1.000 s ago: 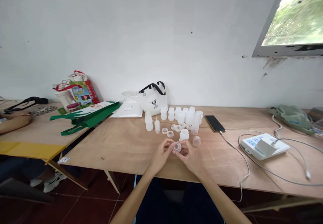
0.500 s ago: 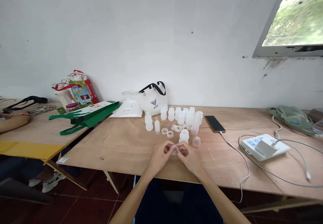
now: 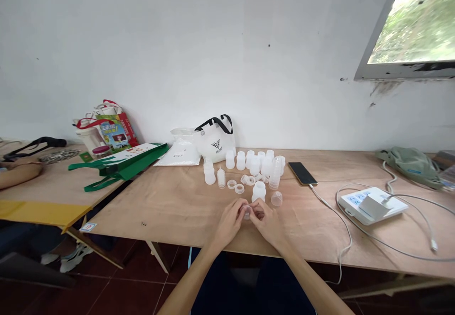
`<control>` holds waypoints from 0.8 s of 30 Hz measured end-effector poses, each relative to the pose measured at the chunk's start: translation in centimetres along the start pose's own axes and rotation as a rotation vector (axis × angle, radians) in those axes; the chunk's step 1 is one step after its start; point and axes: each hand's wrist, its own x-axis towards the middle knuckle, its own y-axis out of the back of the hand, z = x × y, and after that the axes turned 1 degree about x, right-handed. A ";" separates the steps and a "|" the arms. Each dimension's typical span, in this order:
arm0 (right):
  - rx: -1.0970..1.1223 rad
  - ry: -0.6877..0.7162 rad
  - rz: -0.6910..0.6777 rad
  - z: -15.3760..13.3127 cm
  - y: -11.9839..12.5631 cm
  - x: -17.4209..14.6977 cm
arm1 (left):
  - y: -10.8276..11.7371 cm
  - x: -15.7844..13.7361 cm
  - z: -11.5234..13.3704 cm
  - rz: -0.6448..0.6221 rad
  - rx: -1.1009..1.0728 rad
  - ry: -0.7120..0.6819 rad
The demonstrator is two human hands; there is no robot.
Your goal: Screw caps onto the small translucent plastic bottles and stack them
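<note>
My left hand (image 3: pixel 232 219) and my right hand (image 3: pixel 263 219) meet near the table's front edge, fingers closed from both sides on a small clear plastic cap (image 3: pixel 247 212). Fingers cover much of it. Just beyond stands a translucent white bottle (image 3: pixel 259 192), with a clear cup-like cap (image 3: pixel 276 198) lying to its right. Farther back are loose plastic rings (image 3: pixel 239 189), a stack of clear caps (image 3: pixel 275 174), a stack of ribbed clear pieces with a pointed top (image 3: pixel 221 178), and several white bottles (image 3: pixel 255 165) grouped upright.
A black phone (image 3: pixel 302 173) on a cable and a white power strip (image 3: pixel 373 205) lie to the right. At the back stand a white bag (image 3: pixel 215 142) and a white plastic package (image 3: pixel 182 150). A green bag (image 3: pixel 135 161) bridges the left table gap; another person's arm (image 3: pixel 19 173) rests beyond.
My left hand's fingers have shifted from a rounded pinch to lying along the side of the clear cap. More of the cap shows between my hands now.
</note>
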 end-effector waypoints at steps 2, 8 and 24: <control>0.053 -0.022 0.009 -0.2 0.1 0.0 | 0.3 0.0 0.8 -0.019 -0.037 0.026; 0.021 -0.035 -0.049 -0.6 0.2 -0.1 | 0.5 -0.1 0.4 -0.024 0.028 0.076; -0.007 -0.056 -0.049 -0.3 0.3 0.1 | 1.1 0.0 0.6 -0.015 0.000 0.148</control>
